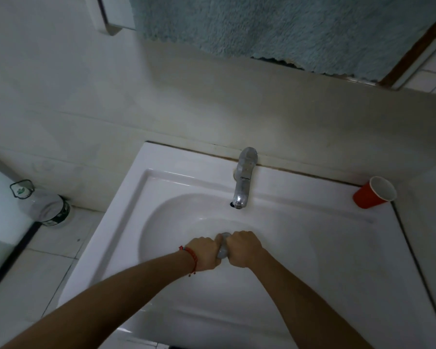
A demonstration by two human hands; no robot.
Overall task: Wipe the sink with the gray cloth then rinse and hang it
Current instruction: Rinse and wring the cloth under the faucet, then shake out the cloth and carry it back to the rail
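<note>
Gray cloth bunched between both hands' clenched fingers over the sink.

Head view, steeply down, near sink.

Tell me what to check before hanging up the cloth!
1. Both hands on the cloth: ok. The left hand and right hand squeeze the gray cloth between them.
2. Cloth over the sink for drips: ok.
3. Faucet off: cannot tell; no stream shows.
4. Cloth wrung dry: cannot tell.
5. Somewhere to hang it: cannot tell; a blue towel hangs above, its rail hidden.
6. Red cup clear of the elbows: ok, on the far right corner.
</note>
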